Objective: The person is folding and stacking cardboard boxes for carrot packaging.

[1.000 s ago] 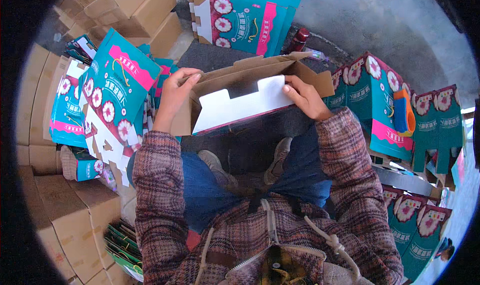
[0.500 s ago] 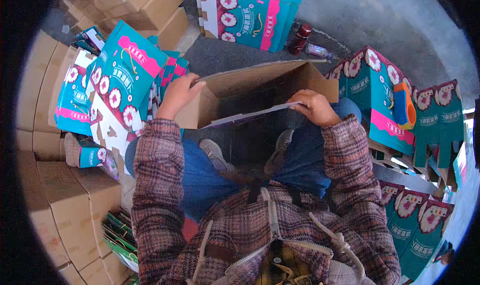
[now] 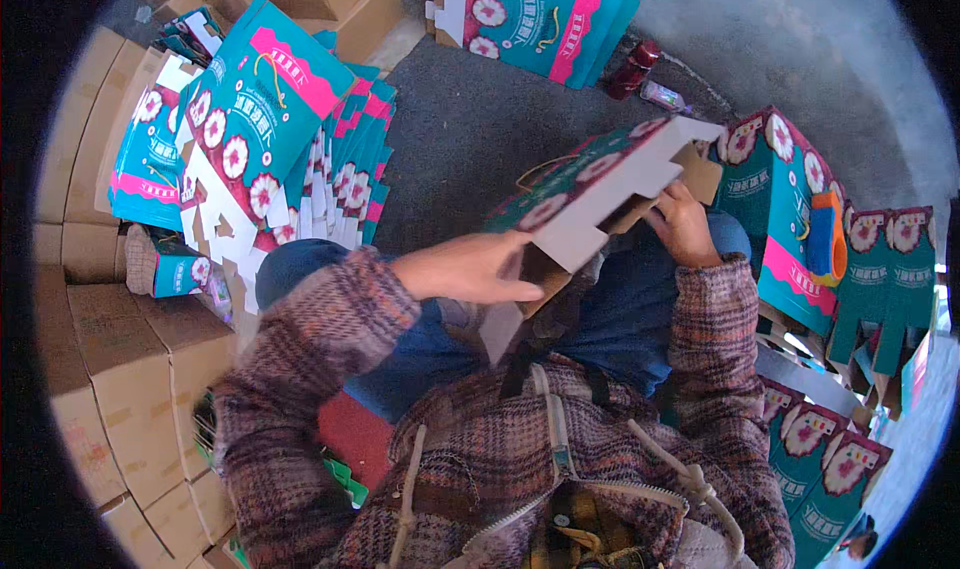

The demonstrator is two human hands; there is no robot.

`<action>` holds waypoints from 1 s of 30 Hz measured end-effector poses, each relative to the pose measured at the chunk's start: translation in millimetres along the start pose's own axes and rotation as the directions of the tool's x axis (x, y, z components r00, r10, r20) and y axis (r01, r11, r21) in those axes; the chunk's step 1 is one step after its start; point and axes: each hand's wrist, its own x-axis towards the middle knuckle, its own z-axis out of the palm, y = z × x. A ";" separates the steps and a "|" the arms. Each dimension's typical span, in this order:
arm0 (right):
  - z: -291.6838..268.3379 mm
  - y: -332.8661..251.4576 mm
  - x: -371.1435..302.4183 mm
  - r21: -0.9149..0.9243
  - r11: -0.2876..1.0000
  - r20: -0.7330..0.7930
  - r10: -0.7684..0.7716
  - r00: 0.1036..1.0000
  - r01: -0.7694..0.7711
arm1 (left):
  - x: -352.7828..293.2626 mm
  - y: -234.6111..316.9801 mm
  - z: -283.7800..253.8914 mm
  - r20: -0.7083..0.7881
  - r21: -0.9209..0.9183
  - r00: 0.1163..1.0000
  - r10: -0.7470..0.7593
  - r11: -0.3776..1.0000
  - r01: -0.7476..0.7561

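Above our jeans, our left hand touches one end of a tilted, corded teal carton, its grip too blurred to judge; our right hand grips the open edge. Beyond sits a red bottle.

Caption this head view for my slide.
Left hand and right hand on a tilted, open carton, teal cardboard sheets at left.

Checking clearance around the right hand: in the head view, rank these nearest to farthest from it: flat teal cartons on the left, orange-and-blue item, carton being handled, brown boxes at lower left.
From the right hand:
1. Carton being handled: touching it.
2. Orange-and-blue item: off to the right.
3. Flat teal cartons: across, on the left.
4. Brown boxes: lower left.
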 end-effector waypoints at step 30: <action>66.6 -56.5 -34.2 0.882 0.403 -0.090 0.655 0.750 -0.245 | 77.8 -262.9 253.7 0.065 -0.855 0.898 -0.435 -0.488 -0.174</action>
